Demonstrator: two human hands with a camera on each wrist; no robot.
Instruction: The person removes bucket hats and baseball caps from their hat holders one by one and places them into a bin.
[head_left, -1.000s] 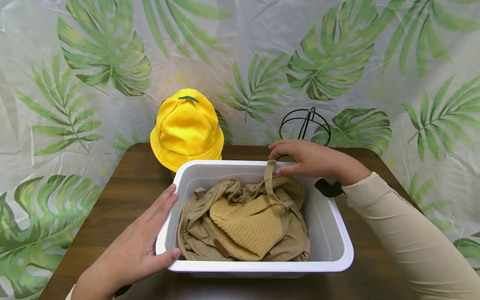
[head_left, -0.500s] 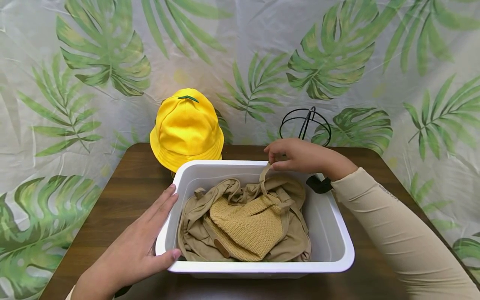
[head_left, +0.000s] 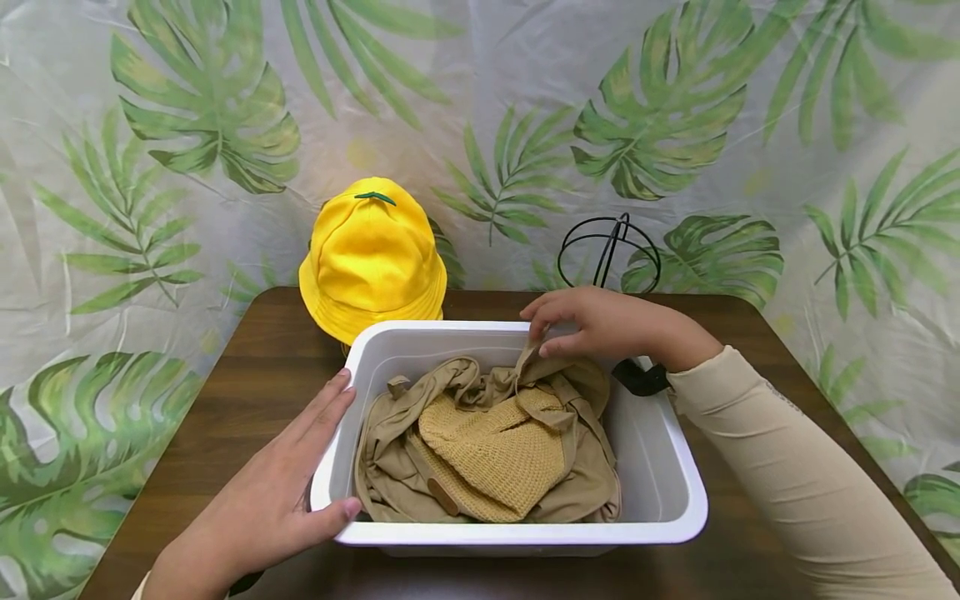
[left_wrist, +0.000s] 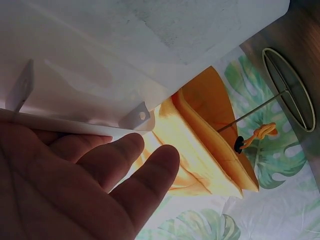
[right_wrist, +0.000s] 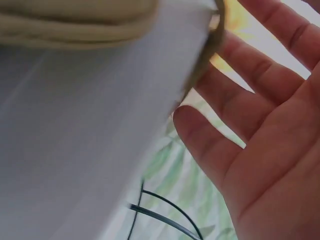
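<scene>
A white plastic tub point(head_left: 517, 534) holds khaki cloth point(head_left: 390, 475), with a woven straw-coloured hat point(head_left: 495, 450) on top; a brown patch shows on the hat's edge. Over the tub's back rim my right hand point(head_left: 615, 329) pinches a khaki strap point(head_left: 522, 367) that rises from the cloth; the right wrist view shows this strap point(right_wrist: 205, 57) along the fingers. My left hand point(head_left: 277, 483) rests against the tub's left rim, its fingers straight. From below, the left wrist view shows those fingers point(left_wrist: 150, 180) by the rim.
Behind the tub at the left stands a yellow bucket hat point(head_left: 375, 258) on a wire stand point(left_wrist: 255, 107), with a cord and toggle hanging under it. A bare black wire stand point(head_left: 611, 250) is at the back right. All stand on a dark wooden table point(head_left: 247, 367).
My right hand has moved slightly left with the strap, rising a little and then lowering. The strap now leans left. My left hand and the tub have stayed put.
</scene>
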